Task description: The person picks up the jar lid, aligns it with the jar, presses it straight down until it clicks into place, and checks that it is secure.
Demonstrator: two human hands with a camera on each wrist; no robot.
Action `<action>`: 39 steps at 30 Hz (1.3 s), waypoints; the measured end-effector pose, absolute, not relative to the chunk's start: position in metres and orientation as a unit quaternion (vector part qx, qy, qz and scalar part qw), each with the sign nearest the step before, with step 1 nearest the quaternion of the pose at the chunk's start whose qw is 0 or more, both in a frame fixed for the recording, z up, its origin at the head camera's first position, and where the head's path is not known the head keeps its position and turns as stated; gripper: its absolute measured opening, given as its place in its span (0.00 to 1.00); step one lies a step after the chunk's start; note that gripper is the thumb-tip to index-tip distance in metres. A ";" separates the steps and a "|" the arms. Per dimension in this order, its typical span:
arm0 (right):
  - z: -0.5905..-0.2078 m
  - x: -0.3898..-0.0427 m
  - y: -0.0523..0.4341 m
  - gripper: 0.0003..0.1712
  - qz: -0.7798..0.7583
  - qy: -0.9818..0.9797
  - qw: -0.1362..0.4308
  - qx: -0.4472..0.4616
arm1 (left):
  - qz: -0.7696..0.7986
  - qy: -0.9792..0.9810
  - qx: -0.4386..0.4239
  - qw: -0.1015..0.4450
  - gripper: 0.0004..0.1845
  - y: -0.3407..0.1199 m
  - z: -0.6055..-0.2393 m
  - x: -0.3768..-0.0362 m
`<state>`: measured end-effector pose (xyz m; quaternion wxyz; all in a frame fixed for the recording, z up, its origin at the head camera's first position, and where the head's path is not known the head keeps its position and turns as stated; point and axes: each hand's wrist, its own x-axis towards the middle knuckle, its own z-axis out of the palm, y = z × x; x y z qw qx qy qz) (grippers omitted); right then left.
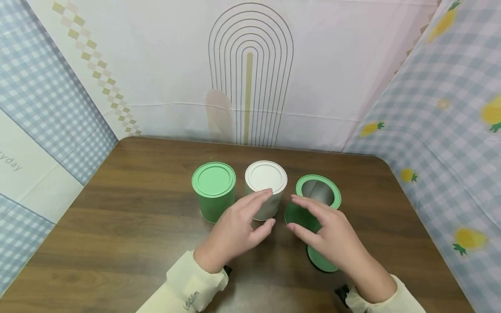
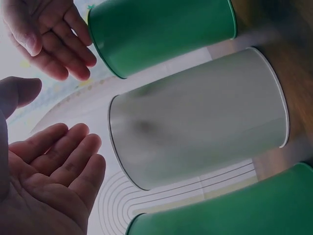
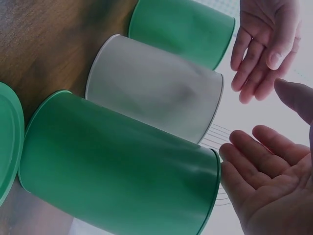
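Note:
Three cans stand in a row on the table. At left is a green can (image 1: 214,180) with its lid on. The middle one, a white can (image 1: 266,174) (image 2: 200,122), also has its lid on. The green can (image 1: 298,216) (image 3: 117,166) at right has no lid and shows a shiny metal inside. My left hand (image 1: 239,226) (image 2: 54,181) hovers in front of the white can, fingers apart from the thumb, holding nothing. Over the right green can's near side is my empty right hand (image 1: 332,230) (image 3: 274,181), its fingertips close to the rim.
A round green lid (image 1: 322,261) (image 3: 7,142) lies on the brown wooden table (image 1: 129,208), partly hidden beneath my right hand. A white patterned cloth (image 1: 164,65) hangs behind the table, with blue checked cloth (image 1: 426,143) at the sides.

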<state>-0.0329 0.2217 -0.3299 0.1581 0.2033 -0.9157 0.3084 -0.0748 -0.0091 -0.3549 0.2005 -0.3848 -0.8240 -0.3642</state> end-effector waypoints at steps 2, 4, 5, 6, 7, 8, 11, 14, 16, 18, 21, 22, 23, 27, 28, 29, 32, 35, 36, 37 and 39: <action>-0.329 -0.031 0.222 0.31 0.307 -0.916 0.162 0.204 | -0.365 -0.822 -0.387 0.203 0.29 -0.008 -0.355 -0.073; -0.329 -0.029 0.222 0.32 0.304 -0.917 0.163 0.202 | -0.364 -0.821 -0.389 0.204 0.29 -0.008 -0.355 -0.071; -0.329 -0.028 0.222 0.32 0.303 -0.917 0.163 0.200 | -0.365 -0.820 -0.390 0.203 0.29 -0.007 -0.355 -0.071; -0.329 -0.027 0.223 0.32 0.302 -0.918 0.163 0.199 | -0.365 -0.820 -0.391 0.203 0.29 -0.007 -0.355 -0.070; -0.329 -0.026 0.223 0.32 0.301 -0.919 0.162 0.197 | -0.366 -0.820 -0.391 0.202 0.29 -0.007 -0.354 -0.069; -0.329 -0.025 0.223 0.32 0.300 -0.920 0.161 0.195 | -0.366 -0.819 -0.392 0.203 0.29 -0.006 -0.354 -0.069; -0.329 -0.022 0.223 0.32 0.301 -0.921 0.159 0.191 | -0.368 -0.817 -0.396 0.202 0.29 -0.005 -0.355 -0.067; -0.328 -0.020 0.223 0.32 0.307 -0.919 0.159 0.188 | -0.371 -0.812 -0.401 0.204 0.30 -0.004 -0.355 -0.067; -0.328 -0.018 0.223 0.32 0.313 -0.918 0.159 0.185 | -0.373 -0.810 -0.402 0.206 0.30 -0.004 -0.356 -0.066; -0.327 -0.017 0.223 0.32 0.318 -0.916 0.159 0.183 | -0.374 -0.810 -0.402 0.205 0.30 -0.004 -0.356 -0.066; -0.326 -0.015 0.224 0.32 0.324 -0.916 0.158 0.176 | -0.378 -0.811 -0.402 0.194 0.29 -0.004 -0.357 -0.065; -0.326 -0.014 0.224 0.32 0.326 -0.916 0.158 0.173 | -0.380 -0.812 -0.402 0.188 0.29 -0.004 -0.357 -0.065; -0.326 -0.012 0.224 0.32 0.329 -0.915 0.159 0.172 | -0.382 -0.812 -0.402 0.181 0.28 -0.003 -0.357 -0.064; -0.326 -0.008 0.225 0.34 0.337 -0.911 0.167 0.171 | -0.385 -0.812 -0.407 0.163 0.27 -0.002 -0.358 -0.063; -0.326 -0.007 0.225 0.34 0.337 -0.910 0.169 0.172 | -0.386 -0.811 -0.409 0.161 0.27 -0.002 -0.359 -0.063; -0.326 -0.006 0.225 0.34 0.336 -0.910 0.172 0.172 | -0.386 -0.810 -0.411 0.160 0.27 -0.002 -0.359 -0.063; -0.328 -0.004 0.225 0.35 0.327 -0.912 0.181 0.172 | -0.388 -0.806 -0.418 0.160 0.27 0.000 -0.361 -0.062; -0.330 -0.002 0.226 0.35 0.311 -0.916 0.188 0.171 | -0.390 -0.803 -0.421 0.160 0.27 0.002 -0.362 -0.061; -0.331 -0.001 0.226 0.35 0.306 -0.917 0.191 0.171 | -0.390 -0.803 -0.422 0.160 0.27 0.003 -0.362 -0.061; -0.332 -0.001 0.226 0.35 0.302 -0.917 0.194 0.173 | -0.390 -0.803 -0.422 0.159 0.27 0.004 -0.362 -0.061; -0.334 0.001 0.227 0.36 0.299 -0.915 0.204 0.178 | -0.389 -0.801 -0.426 0.158 0.27 0.005 -0.363 -0.061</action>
